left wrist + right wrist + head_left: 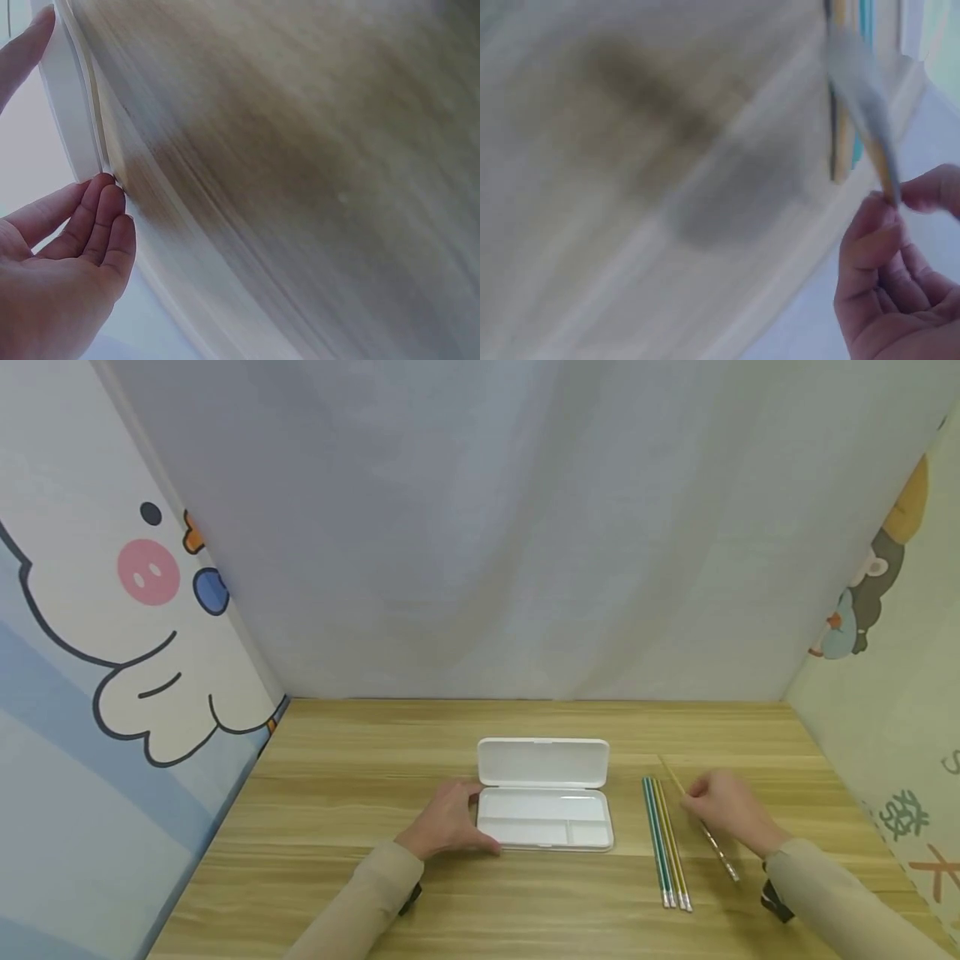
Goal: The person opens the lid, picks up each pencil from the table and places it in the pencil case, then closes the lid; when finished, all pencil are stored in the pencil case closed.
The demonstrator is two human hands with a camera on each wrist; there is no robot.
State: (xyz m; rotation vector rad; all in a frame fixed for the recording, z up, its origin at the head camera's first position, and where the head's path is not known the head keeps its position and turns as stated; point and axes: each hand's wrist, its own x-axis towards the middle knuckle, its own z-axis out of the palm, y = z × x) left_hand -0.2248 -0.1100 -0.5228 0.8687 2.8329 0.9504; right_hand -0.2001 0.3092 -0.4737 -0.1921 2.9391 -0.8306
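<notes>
Your left grip covers part of the white case along its left side, and the left wrist view cuts off most of that case. Your right grip hides a middle stretch of the held pencil; it blurs in the right wrist view, and the detail on its shaft is too small to tell. There, the row of pencils is cut off. In the head view you lose both sleeves and the surface at the near side.

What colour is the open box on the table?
The open box is white, seen best in the head view.
</notes>
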